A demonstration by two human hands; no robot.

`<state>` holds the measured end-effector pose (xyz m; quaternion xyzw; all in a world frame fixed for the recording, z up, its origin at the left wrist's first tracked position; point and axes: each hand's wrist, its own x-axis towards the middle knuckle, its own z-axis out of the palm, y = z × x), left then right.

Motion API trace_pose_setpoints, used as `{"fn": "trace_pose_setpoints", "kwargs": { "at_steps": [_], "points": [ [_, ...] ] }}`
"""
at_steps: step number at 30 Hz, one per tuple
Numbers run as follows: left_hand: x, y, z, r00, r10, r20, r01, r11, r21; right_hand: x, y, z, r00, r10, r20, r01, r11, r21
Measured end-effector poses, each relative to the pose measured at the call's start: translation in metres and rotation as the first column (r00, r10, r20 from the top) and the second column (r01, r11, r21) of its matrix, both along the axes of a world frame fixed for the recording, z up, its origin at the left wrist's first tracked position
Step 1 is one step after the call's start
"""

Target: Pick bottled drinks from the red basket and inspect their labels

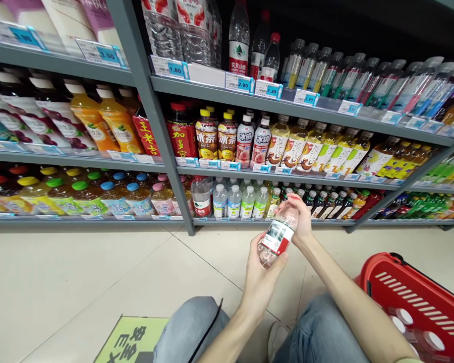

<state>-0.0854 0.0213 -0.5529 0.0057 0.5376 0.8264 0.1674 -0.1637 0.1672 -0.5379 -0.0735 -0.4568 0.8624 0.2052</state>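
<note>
A clear water bottle (275, 237) with a white, green and red label is held tilted in front of the lowest shelf. My left hand (263, 275) wraps round its lower part, thumb and fingers on opposite sides. Around the neck and red cap at the upper end closes my right hand (300, 217). Some of the right fingers are hidden behind the bottle. Beyond it, small bottles with white caps (234, 201) stand in a row on the bottom shelf, beside a larger red-capped water bottle (202, 196).
Drink shelves (287, 174) with price tags run across the view. A red shopping basket (412, 292) with several white-capped bottles (404, 316) stands at the lower right. A green floor sign (130, 338) lies left of my bent knees (191, 322).
</note>
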Motion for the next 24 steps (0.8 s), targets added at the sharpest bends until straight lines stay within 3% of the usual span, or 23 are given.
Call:
{"fn": "trace_pose_setpoints", "kwargs": {
  "at_steps": [10, 14, 18, 24],
  "points": [
    [0.001, -0.001, -0.004, 0.999, -0.051, 0.005, 0.051, 0.999, 0.011, 0.004, -0.001, 0.006, 0.994, 0.1, -0.04, -0.101, 0.995, -0.006],
    [-0.001, -0.002, 0.0, 0.982, -0.117, 0.148, 0.095, 0.984, 0.153, 0.004, 0.0, 0.005, 0.991, 0.127, -0.047, -0.128, 0.992, -0.013],
    [-0.001, -0.002, -0.001, 0.886, -0.286, 0.363, 0.141, 0.915, 0.378, 0.006, -0.002, 0.005, 0.979, 0.189, -0.081, -0.191, 0.981, -0.015],
    [0.006, 0.006, -0.012, 0.732, -0.43, 0.528, 0.09, 0.829, 0.551, 0.01, -0.005, 0.003, 0.95, 0.291, -0.114, -0.288, 0.957, 0.041]
  ]
}}
